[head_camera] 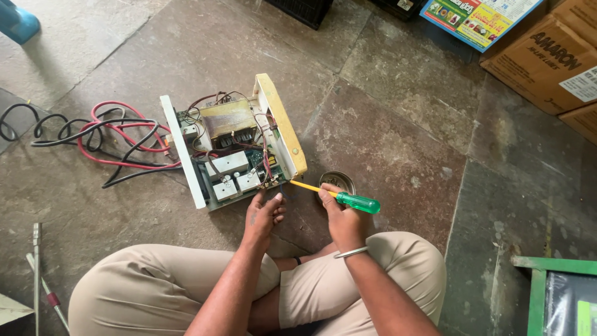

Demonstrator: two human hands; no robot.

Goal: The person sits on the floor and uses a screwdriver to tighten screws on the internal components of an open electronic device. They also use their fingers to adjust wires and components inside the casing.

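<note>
Screwdriver applied to the near corner of an opened power unit.
Right hand [341, 219] grips a green-handled screwdriver [336, 196]; left hand [264, 214], half-curled, steadies the power unit [233, 146] on the floor — cover already off, transformer and board exposed, cables [102, 140] still attached.

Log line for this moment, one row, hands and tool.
right hand: holds green-handled screwdriver, tip at opened power unit | left hand: at unit's near edge | small round tin: on floor

stone floor [398, 143] bears opened unit [233, 146], cables [99, 140].
</note>
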